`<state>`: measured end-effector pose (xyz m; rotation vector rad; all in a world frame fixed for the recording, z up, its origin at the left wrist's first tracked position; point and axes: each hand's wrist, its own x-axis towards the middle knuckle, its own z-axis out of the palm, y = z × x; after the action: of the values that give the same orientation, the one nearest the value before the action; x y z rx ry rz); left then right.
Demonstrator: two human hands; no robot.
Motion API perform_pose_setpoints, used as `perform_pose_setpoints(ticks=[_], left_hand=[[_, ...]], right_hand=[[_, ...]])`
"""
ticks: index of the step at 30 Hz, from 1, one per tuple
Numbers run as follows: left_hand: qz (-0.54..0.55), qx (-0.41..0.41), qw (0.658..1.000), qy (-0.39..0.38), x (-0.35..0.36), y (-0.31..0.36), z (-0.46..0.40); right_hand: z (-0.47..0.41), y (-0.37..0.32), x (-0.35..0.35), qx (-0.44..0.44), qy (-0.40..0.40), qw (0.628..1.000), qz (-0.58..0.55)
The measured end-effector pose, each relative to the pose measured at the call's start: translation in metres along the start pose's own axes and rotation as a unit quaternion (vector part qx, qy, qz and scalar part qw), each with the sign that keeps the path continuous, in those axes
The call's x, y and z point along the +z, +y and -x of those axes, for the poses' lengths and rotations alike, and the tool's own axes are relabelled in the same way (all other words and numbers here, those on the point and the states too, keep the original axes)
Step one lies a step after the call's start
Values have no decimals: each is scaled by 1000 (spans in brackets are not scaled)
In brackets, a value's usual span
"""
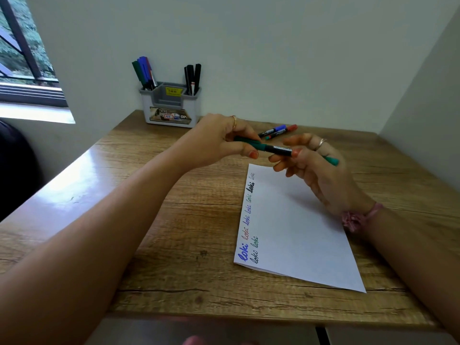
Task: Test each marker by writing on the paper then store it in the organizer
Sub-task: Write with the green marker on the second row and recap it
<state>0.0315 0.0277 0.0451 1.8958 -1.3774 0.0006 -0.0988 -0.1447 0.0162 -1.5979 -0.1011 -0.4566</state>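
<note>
Marker (276,148) held by both hands above paper (298,235).

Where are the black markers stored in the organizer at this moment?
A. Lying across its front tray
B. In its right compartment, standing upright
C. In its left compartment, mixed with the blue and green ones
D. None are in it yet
B: the black markers stand in the right compartment of the organizer, apart from the coloured markers grouped in the left one.
</note>
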Motion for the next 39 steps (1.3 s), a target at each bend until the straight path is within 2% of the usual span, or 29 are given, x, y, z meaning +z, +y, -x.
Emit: perform_pose_setpoints(ticks=[10, 16, 19, 21, 23, 26, 28, 30, 32, 35, 39], left_hand=[[-18, 50, 996, 69, 2, -1, 1], [-44, 69, 994, 70, 3, -3, -1], [0, 51, 997, 54, 0, -2, 1], [106, -2, 993, 45, -3, 0, 3], [259, -66, 962, 58, -5, -1, 3], [462, -133, 870, 108, -6, -8, 1], [530, -141, 820, 161, -8, -16, -2], [566, -126, 785, 221, -14, -26, -3], [572, -103, 766, 275, -23, -35, -3], [524, -99, 769, 351, -32, -43, -4], [448, -99, 766, 450, -49, -47, -15]], right_hand=[[6, 0, 8, 45, 38, 992, -112], [9, -2, 8, 87, 35, 983, -158], [6, 0, 8, 68, 30, 989, -132], [3, 1, 8, 45, 19, 995, -86], [0, 3, 9, 24, -2, 1000, -5], [-1, 9, 5, 1, -37, 996, 83], [-1, 12, 0, -20, -61, 987, 150], [-2, 15, -6, -53, -86, 949, 300], [-2, 18, -10, -47, -137, 906, 398], [-3, 29, -10, -6, -229, 854, 468], [-4, 34, -11, -10, -240, 823, 515]])
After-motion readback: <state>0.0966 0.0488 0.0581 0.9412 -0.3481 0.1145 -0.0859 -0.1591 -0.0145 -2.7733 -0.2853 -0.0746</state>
